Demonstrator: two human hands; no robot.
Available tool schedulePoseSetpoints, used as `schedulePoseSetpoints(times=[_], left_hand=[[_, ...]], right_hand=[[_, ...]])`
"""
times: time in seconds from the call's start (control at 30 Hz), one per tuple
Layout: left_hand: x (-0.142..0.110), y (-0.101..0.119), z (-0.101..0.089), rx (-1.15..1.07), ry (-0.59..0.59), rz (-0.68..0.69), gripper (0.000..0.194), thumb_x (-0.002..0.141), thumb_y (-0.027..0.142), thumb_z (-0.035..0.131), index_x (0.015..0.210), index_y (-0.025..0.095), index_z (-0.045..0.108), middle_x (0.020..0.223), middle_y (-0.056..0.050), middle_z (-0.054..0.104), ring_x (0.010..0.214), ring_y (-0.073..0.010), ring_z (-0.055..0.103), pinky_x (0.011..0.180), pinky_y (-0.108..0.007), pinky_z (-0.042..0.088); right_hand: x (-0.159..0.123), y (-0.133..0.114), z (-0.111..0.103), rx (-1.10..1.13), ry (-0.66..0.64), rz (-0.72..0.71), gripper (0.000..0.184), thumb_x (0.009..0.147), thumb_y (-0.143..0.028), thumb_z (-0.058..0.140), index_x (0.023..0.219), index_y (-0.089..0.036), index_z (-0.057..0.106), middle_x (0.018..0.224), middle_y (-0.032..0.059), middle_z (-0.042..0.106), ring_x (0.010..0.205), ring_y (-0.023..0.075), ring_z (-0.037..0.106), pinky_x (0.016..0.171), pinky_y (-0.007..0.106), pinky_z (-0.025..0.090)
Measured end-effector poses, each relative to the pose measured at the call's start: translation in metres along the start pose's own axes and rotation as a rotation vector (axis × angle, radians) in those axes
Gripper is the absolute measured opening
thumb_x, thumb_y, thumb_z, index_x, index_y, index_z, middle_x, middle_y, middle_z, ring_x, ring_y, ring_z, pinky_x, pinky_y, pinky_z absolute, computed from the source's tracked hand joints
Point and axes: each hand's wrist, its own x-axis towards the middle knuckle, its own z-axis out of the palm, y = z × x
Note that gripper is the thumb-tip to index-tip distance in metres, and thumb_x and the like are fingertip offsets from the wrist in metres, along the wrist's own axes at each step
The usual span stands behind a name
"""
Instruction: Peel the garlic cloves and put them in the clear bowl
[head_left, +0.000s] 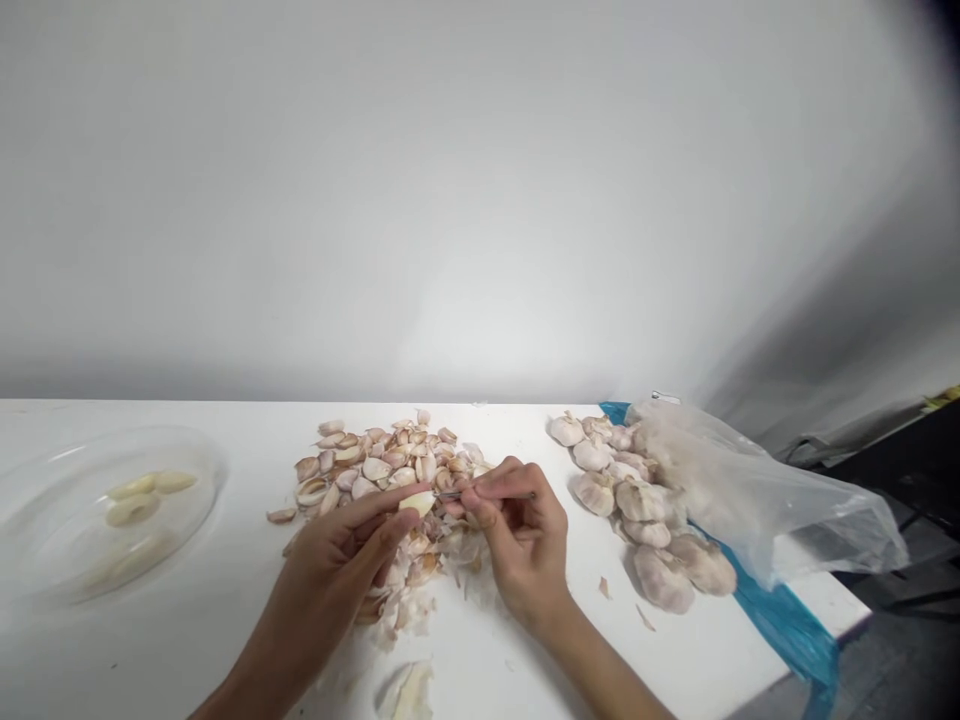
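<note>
My left hand point(341, 560) pinches a pale, peeled garlic clove point(418, 503) between thumb and fingers. From the right, my right hand point(525, 545) grips a thin metal tool point(450, 494), its tip close to the clove; the fingers cover most of it, so its kind is unclear. Behind and beneath both hands spreads a heap of unpeeled garlic cloves point(375, 468). Loose papery garlic skins point(409, 608) lie in front of that heap, below the hands.
A clear glass bowl point(202, 440) with several peeled cloves point(133, 508) stands at the left. Whole garlic bulbs point(641, 500) lie at the right beside a clear plastic bag point(772, 490) and blue plastic point(795, 625) hanging over the white table's edge. A wall point(465, 200) rises behind.
</note>
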Motion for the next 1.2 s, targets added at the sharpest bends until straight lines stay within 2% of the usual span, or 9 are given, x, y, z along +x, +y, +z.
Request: schedulePoseSetpoints(times=[0.23,0.4,0.57,0.67,0.73,0.83,0.93,1.1,1.2], left_hand=[[0.007,-0.007,-0.011,0.213,0.020,0.078,0.053,0.084,0.059,0.067,0.118,0.019,0.076,0.056,0.004,0.047,0.054,-0.0136,0.043,0.050,-0.023,0.034],[0.012,-0.009,-0.014,0.158,-0.012,0.107,0.052,0.090,0.056,0.063,0.125,0.018,0.071,0.058,0.005,0.046,0.055,-0.0123,0.042,0.051,-0.022,0.033],[0.014,-0.007,-0.013,-0.024,-0.041,0.118,0.054,0.093,0.052,0.062,0.134,0.017,0.065,0.059,0.006,0.046,0.052,-0.0104,0.038,0.049,-0.021,0.029],[0.017,-0.004,-0.017,-0.045,0.030,0.187,0.047,0.092,0.045,0.065,0.130,0.017,0.068,0.061,0.005,0.046,0.054,-0.0101,0.038,0.049,-0.021,0.030],[0.019,-0.003,-0.019,-0.008,0.109,0.256,0.039,0.091,0.038,0.067,0.123,0.017,0.072,0.065,0.004,0.046,0.057,-0.0103,0.040,0.052,-0.021,0.033],[0.020,-0.002,-0.020,0.042,0.179,0.346,0.030,0.088,0.030,0.069,0.115,0.018,0.076,0.069,0.003,0.048,0.061,-0.0110,0.044,0.057,-0.022,0.039],[0.018,-0.002,-0.019,0.062,0.168,0.373,0.030,0.086,0.030,0.071,0.114,0.019,0.076,0.071,0.002,0.050,0.056,-0.0101,0.043,0.052,-0.022,0.037],[0.013,0.000,-0.016,0.159,0.163,0.430,0.026,0.087,0.029,0.071,0.111,0.021,0.077,0.071,0.000,0.059,0.052,-0.0099,0.043,0.051,-0.022,0.037],[0.011,0.001,-0.015,0.223,0.143,0.473,0.023,0.086,0.026,0.072,0.108,0.021,0.077,0.083,-0.004,0.068,0.055,-0.0105,0.044,0.052,-0.023,0.038]], right_hand=[[0.008,0.003,-0.003,0.137,0.058,0.157,0.012,0.095,-0.019,0.071,0.092,-0.025,0.060,0.084,-0.0036,0.065,0.070,0.0116,0.074,0.070,0.025,0.060],[0.013,0.007,-0.013,0.064,0.102,0.200,0.012,0.093,-0.025,0.074,0.093,-0.026,0.061,0.089,-0.0026,0.065,0.076,0.0127,0.074,0.071,0.025,0.058],[0.011,0.005,-0.018,-0.048,-0.185,0.340,0.013,0.094,-0.034,0.072,0.095,-0.026,0.062,0.089,-0.0001,0.066,0.074,0.0141,0.069,0.072,0.028,0.057],[0.007,0.004,-0.017,-0.191,-0.387,0.421,0.015,0.095,-0.038,0.071,0.101,-0.026,0.064,0.094,0.0022,0.068,0.077,0.0149,0.065,0.071,0.028,0.054],[0.004,0.002,-0.015,-0.226,-0.424,0.431,0.018,0.095,-0.041,0.069,0.101,-0.025,0.065,0.094,0.0036,0.069,0.081,0.0167,0.065,0.071,0.028,0.053],[0.001,0.002,-0.012,-0.188,-0.342,0.394,0.018,0.095,-0.042,0.069,0.101,-0.025,0.065,0.097,0.0049,0.070,0.090,0.0196,0.068,0.076,0.029,0.055],[0.002,0.006,-0.014,-0.170,-0.218,0.302,0.016,0.094,-0.037,0.071,0.102,-0.025,0.064,0.102,0.0059,0.071,0.096,0.0210,0.070,0.078,0.029,0.058],[0.004,0.015,-0.016,-0.222,-0.042,0.035,0.010,0.094,-0.024,0.071,0.101,-0.024,0.064,0.101,0.0061,0.071,0.095,0.0202,0.072,0.078,0.030,0.060],[0.001,0.014,-0.012,-0.248,-0.037,-0.121,0.013,0.094,-0.015,0.068,0.102,-0.023,0.064,0.100,0.0064,0.071,0.098,0.0210,0.072,0.076,0.031,0.062]])
